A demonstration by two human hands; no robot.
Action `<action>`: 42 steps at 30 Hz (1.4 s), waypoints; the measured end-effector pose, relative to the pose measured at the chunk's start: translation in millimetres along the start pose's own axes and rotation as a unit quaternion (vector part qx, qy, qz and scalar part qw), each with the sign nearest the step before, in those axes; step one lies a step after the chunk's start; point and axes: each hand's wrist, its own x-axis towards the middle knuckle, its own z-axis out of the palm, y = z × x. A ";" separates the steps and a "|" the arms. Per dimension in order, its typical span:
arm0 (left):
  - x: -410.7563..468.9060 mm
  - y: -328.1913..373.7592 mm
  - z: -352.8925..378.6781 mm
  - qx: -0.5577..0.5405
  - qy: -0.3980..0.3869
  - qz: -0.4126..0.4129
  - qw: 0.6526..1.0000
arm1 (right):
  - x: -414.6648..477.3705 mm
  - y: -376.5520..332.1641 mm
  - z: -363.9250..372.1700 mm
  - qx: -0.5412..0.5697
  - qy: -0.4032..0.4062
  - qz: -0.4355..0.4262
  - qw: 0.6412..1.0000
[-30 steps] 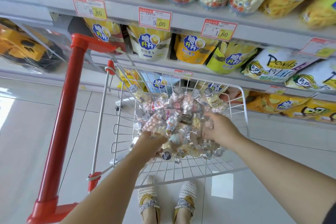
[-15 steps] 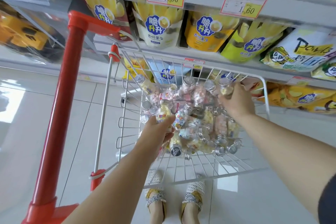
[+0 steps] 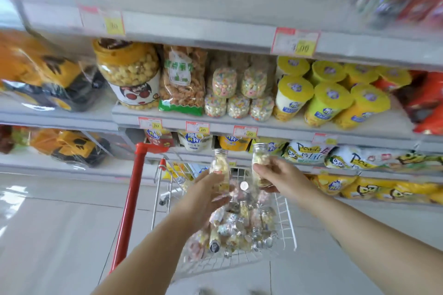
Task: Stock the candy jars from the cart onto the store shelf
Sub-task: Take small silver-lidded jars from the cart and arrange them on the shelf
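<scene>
**Q:** Count in hand?
**A:** Two candy jars, one per hand. My left hand (image 3: 203, 195) has its fingers curled round the first jar (image 3: 219, 166), upright, silver cap on top. My right hand (image 3: 281, 178) has its fingers closed on the lower body of the second jar (image 3: 260, 157), also upright.

**Q:** Position?
**A:** Both are held above the cart (image 3: 130, 199), over the far end of its basket. The jars are near each other and apart.

**Q:** Stock in the cart?
**A:** One heap of jars (image 3: 242, 227), lying every way. Too blurred to count.

**Q:** Beyond the cart?
**A:** The store shelf (image 3: 287, 132). Its board above the cart carries one big jar of puffed balls (image 3: 129, 74), one orange snack bag (image 3: 183, 79) and five clear candy packs (image 3: 237, 93), two stacked over three. The yellow-lidded tubs (image 3: 328, 93) I cannot count.
</scene>
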 end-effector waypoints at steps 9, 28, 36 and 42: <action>-76.3 126.4 97.7 0.118 -0.063 0.139 0.981 | -70.3 -129.2 -80.6 -0.021 0.102 -0.125 0.987; -14.6 282.9 194.8 0.442 -0.044 0.366 0.818 | -41.9 -252.5 -173.4 -0.349 0.365 -0.219 0.835; 12.3 287.3 218.8 0.497 -0.051 0.357 0.789 | -17.6 -262.6 -187.3 -0.501 0.408 -0.221 0.730; 25.1 284.6 225.8 0.521 -0.061 0.365 0.769 | -5.0 -268.0 -205.7 -0.549 0.378 -0.211 0.715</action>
